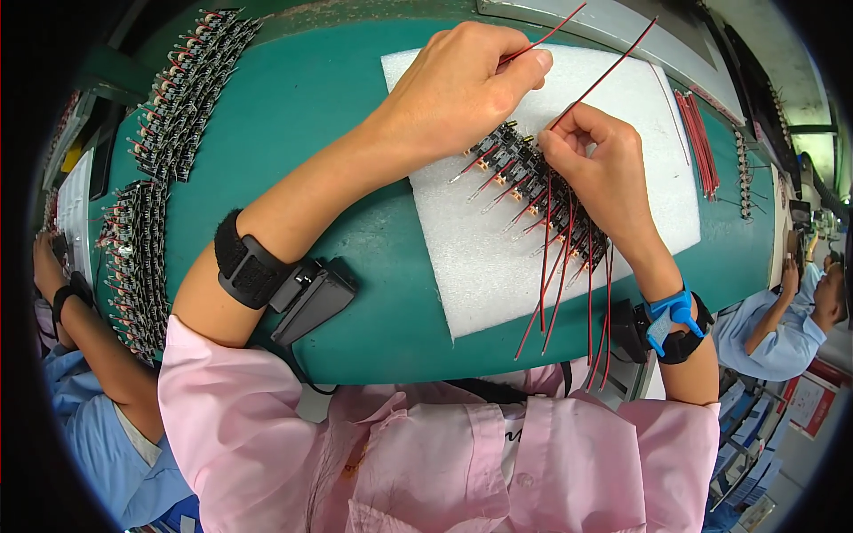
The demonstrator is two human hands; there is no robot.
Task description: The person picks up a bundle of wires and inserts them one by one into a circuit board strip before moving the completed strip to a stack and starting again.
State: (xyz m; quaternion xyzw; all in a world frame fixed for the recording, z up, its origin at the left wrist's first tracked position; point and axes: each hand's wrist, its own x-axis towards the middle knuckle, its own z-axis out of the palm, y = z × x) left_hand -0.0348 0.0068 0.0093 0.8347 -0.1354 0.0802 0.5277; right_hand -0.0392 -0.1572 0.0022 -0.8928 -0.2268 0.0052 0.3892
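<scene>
A strip of small black circuit boards [524, 189] lies slantwise on a white foam sheet [480, 293]. Short red-and-black leads stick out along its near left side, and several long red-and-black wires [558, 298] hang from it past the foam's front edge. Above the strip's far end, my left hand [466, 84] is closed in a pinch on a thin red-and-black wire [562, 24]. My right hand [604, 164] reaches over the boards, thumb and forefinger pinched on another red-and-black wire [613, 67] that points up and right. The fingertips hide where that wire's lower end sits.
Dense rows of similar circuit boards [191, 98] stand at the left of the green mat [311, 89]. A bundle of red wires [697, 142] and another board strip [745, 173] lie at the right. Black wrist devices [311, 298] sit on my forearms. Co-workers [782, 311] are on both sides.
</scene>
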